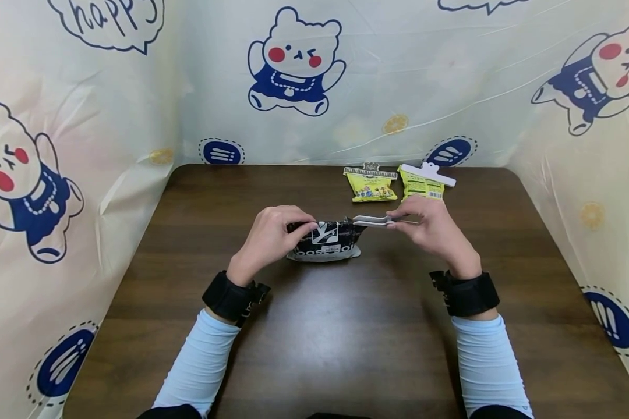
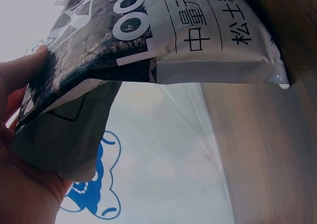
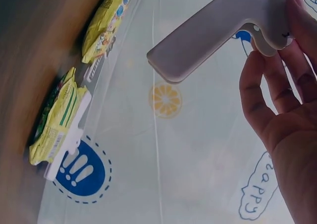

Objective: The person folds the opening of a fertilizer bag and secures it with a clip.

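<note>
A black and grey bag [image 1: 329, 252] with white lettering stands on the table in the head view. My left hand [image 1: 272, 235] pinches its upper left edge, thumb in front. In the left wrist view the thumb presses on the dark front of the bag [image 2: 183, 40], and its top part is folded toward the back. My right hand [image 1: 431, 226] grips a pale sealing clip [image 1: 369, 221] by its handles, the bar pointing at the bag's upper right corner. The right wrist view shows this clip [image 3: 208, 35] between thumb and fingers; whether it touches the bag is hard to tell.
Two small yellow packets lie at the back of the table [image 1: 340, 349]: one packet [image 1: 372, 187] has a ridged clip [image 1: 369, 171] across its top, the other packet [image 1: 421, 185] a white clip [image 1: 428, 173]. A printed curtain [image 1: 388, 75] hangs behind and along both sides.
</note>
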### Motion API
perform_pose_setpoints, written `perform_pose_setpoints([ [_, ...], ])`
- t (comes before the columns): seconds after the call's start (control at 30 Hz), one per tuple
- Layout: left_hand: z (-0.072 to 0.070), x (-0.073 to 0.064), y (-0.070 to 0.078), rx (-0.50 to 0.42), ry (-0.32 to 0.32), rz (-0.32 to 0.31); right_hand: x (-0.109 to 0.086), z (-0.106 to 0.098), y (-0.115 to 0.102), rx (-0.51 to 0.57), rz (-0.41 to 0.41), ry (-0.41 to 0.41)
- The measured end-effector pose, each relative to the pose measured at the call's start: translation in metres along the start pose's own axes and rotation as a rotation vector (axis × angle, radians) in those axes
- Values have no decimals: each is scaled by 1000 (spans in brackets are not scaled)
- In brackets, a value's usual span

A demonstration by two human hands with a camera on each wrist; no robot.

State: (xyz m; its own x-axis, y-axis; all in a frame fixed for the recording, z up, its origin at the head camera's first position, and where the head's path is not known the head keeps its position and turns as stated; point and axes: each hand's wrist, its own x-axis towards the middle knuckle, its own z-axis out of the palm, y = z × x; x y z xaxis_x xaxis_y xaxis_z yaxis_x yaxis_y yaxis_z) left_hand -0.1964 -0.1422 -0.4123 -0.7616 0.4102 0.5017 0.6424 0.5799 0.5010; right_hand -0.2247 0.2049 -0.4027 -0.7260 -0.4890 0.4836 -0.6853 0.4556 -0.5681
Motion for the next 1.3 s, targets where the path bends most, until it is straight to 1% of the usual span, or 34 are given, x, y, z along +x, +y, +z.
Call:
perform_pose_setpoints([
  [0.37,0,0,0,2,1,0,4,5,-6,26,-6,-48],
  [0.57,-1,-1,0,3,4,3,6,8,-8,25,4,-49],
  [0.77,0,-1,-1,4,1,11,8,16,-9,44,-4,-60],
  [0.93,2,0,0,13,-8,9,7,19,-13,60,30,-67],
  [1.07,0,1,0,4,-14,0,8,18,-15,36,71,-90],
  [1.23,-6,0,-2,-12,-61,-40,10,16,-14,25,144,-143],
  [1.3,-10,-1,-3,-18,-76,-59,10,15,-14,25,160,-155],
])
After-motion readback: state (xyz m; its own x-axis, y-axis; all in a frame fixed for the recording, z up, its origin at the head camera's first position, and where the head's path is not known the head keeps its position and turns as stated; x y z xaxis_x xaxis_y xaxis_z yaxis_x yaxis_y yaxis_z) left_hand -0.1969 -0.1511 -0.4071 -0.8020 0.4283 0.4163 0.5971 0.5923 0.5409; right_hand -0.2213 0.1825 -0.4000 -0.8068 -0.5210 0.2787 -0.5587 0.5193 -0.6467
